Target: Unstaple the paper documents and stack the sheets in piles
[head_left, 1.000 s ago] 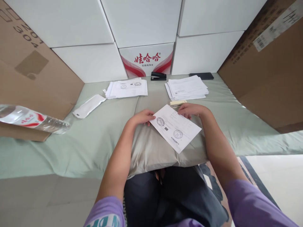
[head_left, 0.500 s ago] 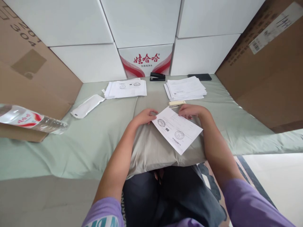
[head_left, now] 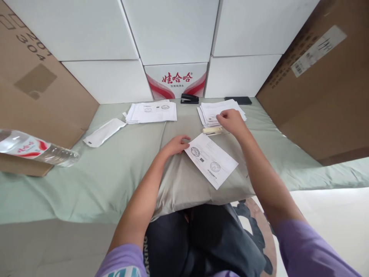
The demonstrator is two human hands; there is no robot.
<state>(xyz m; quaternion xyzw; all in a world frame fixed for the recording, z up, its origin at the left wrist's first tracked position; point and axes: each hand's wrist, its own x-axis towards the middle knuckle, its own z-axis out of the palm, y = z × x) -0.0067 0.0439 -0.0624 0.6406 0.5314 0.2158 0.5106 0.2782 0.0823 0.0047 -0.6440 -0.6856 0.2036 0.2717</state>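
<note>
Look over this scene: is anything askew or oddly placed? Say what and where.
The water bottle at far left lies on its side, jutting off a cardboard box. The stamped sheet under the left hand sits skewed on the pillow, unlike the two paper stacks behind.

Sheet (head_left: 211, 159): white, black print, two round stamps. Cloth (head_left: 86, 173): pale green. Stapler (head_left: 189, 99): black. Box (head_left: 175, 80): white, red swooshes, red characters. Sleeves (head_left: 311, 246): purple.
</note>
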